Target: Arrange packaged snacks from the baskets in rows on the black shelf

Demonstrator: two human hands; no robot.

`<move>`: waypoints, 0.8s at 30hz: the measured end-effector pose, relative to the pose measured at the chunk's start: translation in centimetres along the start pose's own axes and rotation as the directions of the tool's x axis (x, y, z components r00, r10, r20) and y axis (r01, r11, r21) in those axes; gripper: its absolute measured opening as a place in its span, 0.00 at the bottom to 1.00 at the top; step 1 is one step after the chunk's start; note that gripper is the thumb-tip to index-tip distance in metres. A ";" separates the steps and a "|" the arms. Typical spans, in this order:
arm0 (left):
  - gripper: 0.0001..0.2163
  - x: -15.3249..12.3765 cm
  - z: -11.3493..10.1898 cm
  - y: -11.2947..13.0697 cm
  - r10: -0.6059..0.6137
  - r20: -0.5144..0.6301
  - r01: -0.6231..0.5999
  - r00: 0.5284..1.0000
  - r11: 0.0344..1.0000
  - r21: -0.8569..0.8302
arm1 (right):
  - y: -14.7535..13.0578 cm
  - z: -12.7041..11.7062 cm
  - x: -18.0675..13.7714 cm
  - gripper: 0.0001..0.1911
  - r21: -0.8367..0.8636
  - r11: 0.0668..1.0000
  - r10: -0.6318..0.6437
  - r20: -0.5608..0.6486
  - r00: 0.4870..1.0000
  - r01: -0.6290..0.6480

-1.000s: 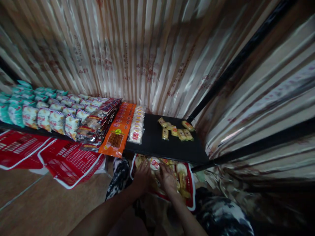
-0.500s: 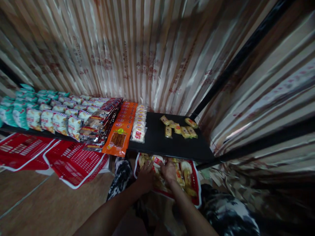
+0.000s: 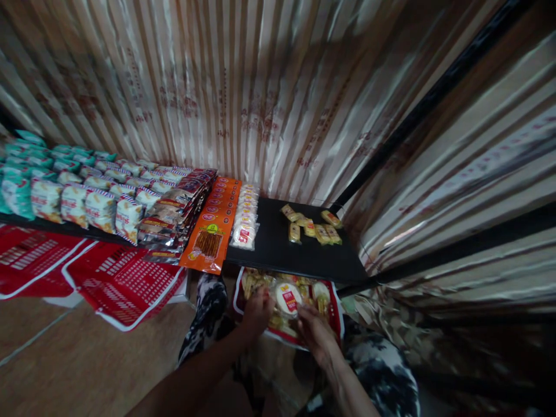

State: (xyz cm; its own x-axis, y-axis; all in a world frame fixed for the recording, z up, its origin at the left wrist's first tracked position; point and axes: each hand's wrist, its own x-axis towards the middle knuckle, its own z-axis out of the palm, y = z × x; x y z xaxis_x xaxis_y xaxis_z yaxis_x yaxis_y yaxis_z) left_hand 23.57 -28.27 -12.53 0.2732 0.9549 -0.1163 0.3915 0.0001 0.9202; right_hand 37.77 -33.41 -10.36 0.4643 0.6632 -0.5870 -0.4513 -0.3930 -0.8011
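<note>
Between my hands is a clear packet with a round white rice cracker (image 3: 284, 294) and a red label, facing up. My left hand (image 3: 258, 311) pinches the wrapper's left edge. On the lower right edge, my right hand (image 3: 316, 329) holds the same packet, fingers partly hidden. Beneath them sits a red basket (image 3: 341, 324) with a white rim, between my knees. Inside it lie several yellow-wrapped snacks (image 3: 322, 301) and another round white packet (image 3: 320, 288). A row of similar white packets (image 3: 244, 234) stands on the black shelf (image 3: 278, 255) above the basket.
Several small yellow packets (image 3: 322, 233) lie loosely on the shelf's right part. Left of the white row are an orange snack bag (image 3: 206, 240), dark red bags (image 3: 163, 229) and rows of white-and-green packets (image 3: 101, 209). Red baskets (image 3: 130, 284) rest below. A black post (image 3: 391, 145) rises at right.
The round white packet has come up from the basket's contents and now faces me flat between both hands. My right hand has moved down and right. The view has shifted slightly.
</note>
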 end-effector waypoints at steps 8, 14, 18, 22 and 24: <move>0.18 -0.2 0.6 1.3 -0.120 -0.003 0.116 0.993 0.963 -0.244 | 0.6 -0.1 -1.1 0.19 -0.220 0.966 -0.116 0.115 0.986 0.139; 0.18 0.2 -2.0 2.9 0.065 -0.007 -0.066 0.998 0.989 -0.133 | -2.4 1.3 0.0 0.19 -0.365 0.883 -0.233 0.203 0.951 0.294; 0.19 1.2 -3.5 4.0 0.053 -0.026 -0.055 0.998 0.995 -0.088 | -5.0 3.9 -0.5 0.18 -0.329 0.883 -0.219 0.340 0.914 0.334; 0.22 2.4 -5.3 4.4 0.083 -0.214 -0.073 0.973 0.996 0.053 | -6.4 7.5 -0.2 0.18 -0.304 0.857 -0.285 0.394 0.874 0.416; 0.23 2.8 -6.2 4.3 0.197 -0.335 -0.135 0.922 0.971 0.198 | -6.5 9.4 0.5 0.18 -0.328 0.823 -0.313 0.421 0.852 0.464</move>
State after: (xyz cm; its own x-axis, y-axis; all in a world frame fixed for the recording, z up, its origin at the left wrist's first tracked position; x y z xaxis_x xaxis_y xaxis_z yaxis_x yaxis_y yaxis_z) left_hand 20.51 -23.78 -6.57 0.0347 0.9794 0.1989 0.5173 -0.1879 0.8349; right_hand 33.77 -24.49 -4.33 0.2159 0.9557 -0.2001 0.0937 -0.2243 -0.9700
